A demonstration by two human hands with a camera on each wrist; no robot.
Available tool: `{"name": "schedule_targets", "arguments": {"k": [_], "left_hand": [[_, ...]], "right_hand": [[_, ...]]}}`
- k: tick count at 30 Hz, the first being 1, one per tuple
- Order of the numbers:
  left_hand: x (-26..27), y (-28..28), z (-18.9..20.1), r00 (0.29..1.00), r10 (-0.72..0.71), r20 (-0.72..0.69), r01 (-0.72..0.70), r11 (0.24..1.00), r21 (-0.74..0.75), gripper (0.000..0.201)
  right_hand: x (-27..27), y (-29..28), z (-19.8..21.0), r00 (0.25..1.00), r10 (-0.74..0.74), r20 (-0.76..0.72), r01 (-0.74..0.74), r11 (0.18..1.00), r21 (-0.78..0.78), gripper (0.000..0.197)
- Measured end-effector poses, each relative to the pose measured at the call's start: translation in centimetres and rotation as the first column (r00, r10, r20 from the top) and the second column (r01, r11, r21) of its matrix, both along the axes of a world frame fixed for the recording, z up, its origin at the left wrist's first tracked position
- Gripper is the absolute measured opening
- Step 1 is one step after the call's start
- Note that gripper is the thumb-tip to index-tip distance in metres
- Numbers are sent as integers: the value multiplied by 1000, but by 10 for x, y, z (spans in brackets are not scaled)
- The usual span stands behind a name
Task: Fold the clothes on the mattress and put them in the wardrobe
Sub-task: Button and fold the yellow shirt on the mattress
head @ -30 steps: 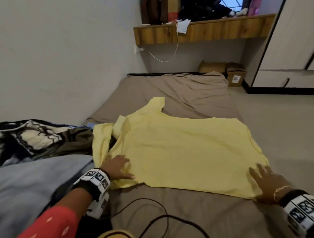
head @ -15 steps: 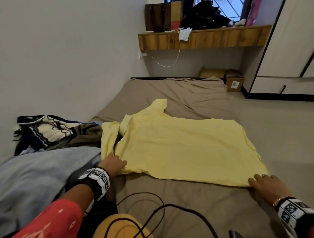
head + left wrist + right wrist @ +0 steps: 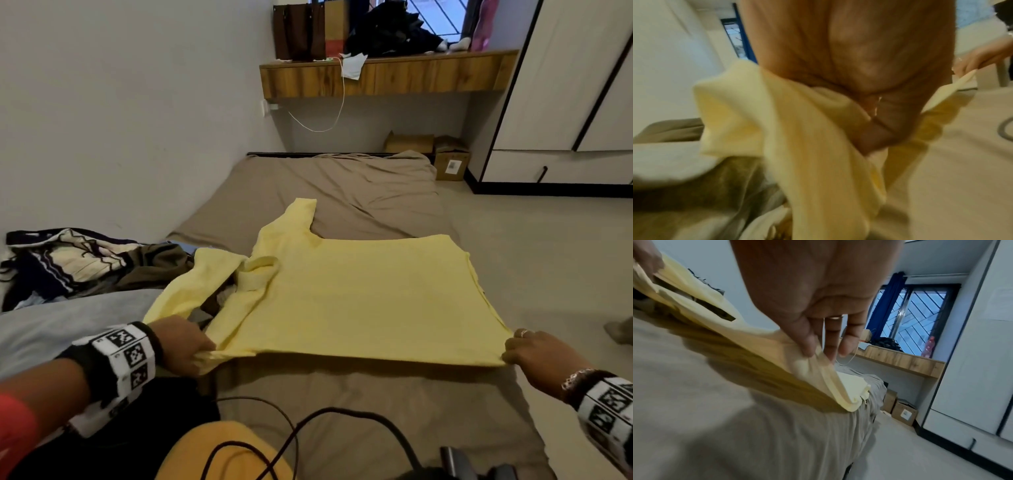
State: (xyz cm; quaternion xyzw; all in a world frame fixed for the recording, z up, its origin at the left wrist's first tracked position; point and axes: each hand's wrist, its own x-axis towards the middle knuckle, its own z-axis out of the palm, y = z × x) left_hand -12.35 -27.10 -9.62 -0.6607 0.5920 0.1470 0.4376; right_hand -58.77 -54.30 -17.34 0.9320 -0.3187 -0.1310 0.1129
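From the head view, my left hand [image 3: 181, 346] and right hand [image 3: 541, 353] each pinch a near corner of the shirt [image 3: 359, 294], lifting its edge off the mattress [image 3: 342, 185]. At my left wrist, curled fingers [image 3: 875, 138] clamp bunched cloth. At my right wrist, fingertips [image 3: 807, 345] nip the hem.

No text can be read; the white label on the cardboard box [image 3: 452, 167] is too small to read.

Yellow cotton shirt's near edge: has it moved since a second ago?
Yes. The yellow cotton shirt has its near edge raised off the brown mattress, pinched by the left hand and right hand; earlier it lay flat.
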Motion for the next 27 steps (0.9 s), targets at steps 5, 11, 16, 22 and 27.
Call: {"name": "schedule_targets", "arguments": {"k": [5, 11, 16, 22, 27], "left_hand": [[20, -32, 9, 966, -5, 257, 87, 947, -308, 30], [41, -119, 34, 927, 138, 349, 79, 837, -542, 24], [61, -188, 14, 929, 170, 330, 84, 769, -634, 24], [60, -216, -39, 953, 13, 301, 189, 753, -631, 48], [41, -165, -104, 874, -483, 57, 404, 655, -638, 72]], "right_hand": [[15, -22, 13, 913, -390, 123, 347, 898, 270, 31], [42, -84, 12, 447, -826, 343, 445, 538, 716, 23], [65, -126, -4, 173, -919, 353, 370, 393, 842, 24], [80, -147, -28, 360, -853, 377, 453, 514, 729, 37], [64, -109, -26, 870, -244, 428, 187, 967, 171, 64]]}}
